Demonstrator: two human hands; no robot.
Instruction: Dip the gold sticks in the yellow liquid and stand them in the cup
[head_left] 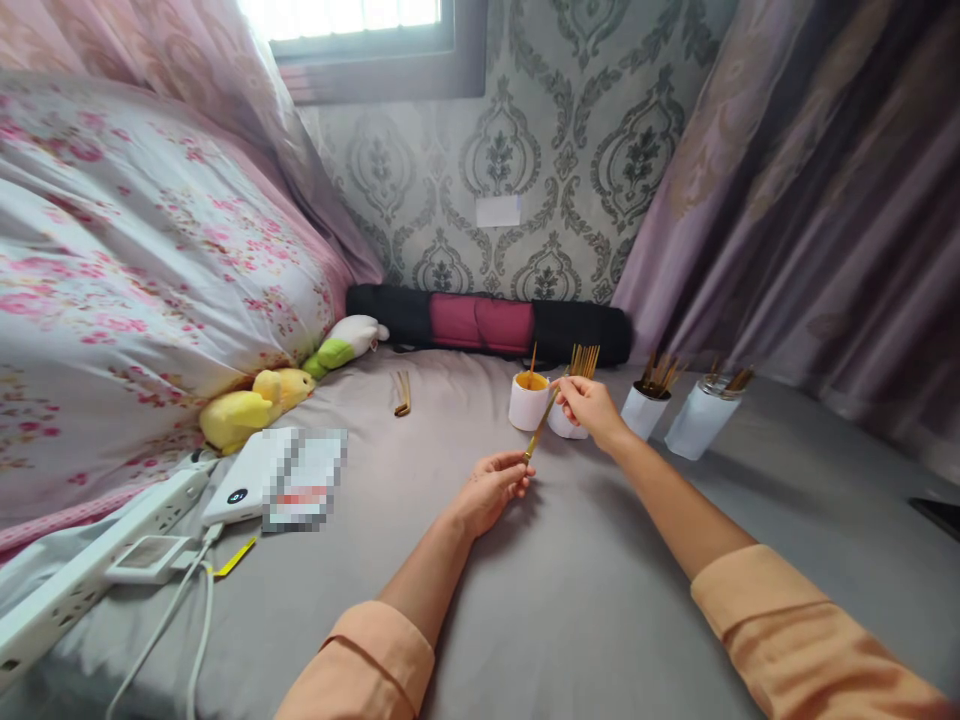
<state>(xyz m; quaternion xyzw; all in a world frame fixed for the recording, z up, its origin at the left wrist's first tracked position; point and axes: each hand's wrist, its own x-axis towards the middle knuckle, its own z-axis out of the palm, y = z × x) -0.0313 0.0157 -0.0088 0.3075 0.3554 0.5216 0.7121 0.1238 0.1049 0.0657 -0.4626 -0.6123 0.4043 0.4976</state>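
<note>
Thin golden-brown stick (pixel 541 430) (perhaps a few laid together; I cannot tell) slants between the two hands above the gray bedsheet (pixel 360 560), just in front of the orange-lined white cup (pixel 528 411). The left hand (pixel 495 492) is closed around its lower end, thumb against curled fingers; the right hand (pixel 589 405) pinches the upper end between thumb and fingertips, with little gap.

The stick looks slender enough to snap if the hands bend it against each other, and a loose pinch could let it slip onto the sheet. The right hand overlaps the stick-filled white cup (pixel 568 428), so a sideways knock could tip that cup and scatter its sticks. Soft bedding makes poor footing: a tug on the sheet might also topple the dark-rimmed cup (pixel 644 414) or the tall white container (pixel 702 422) farther right.
</note>
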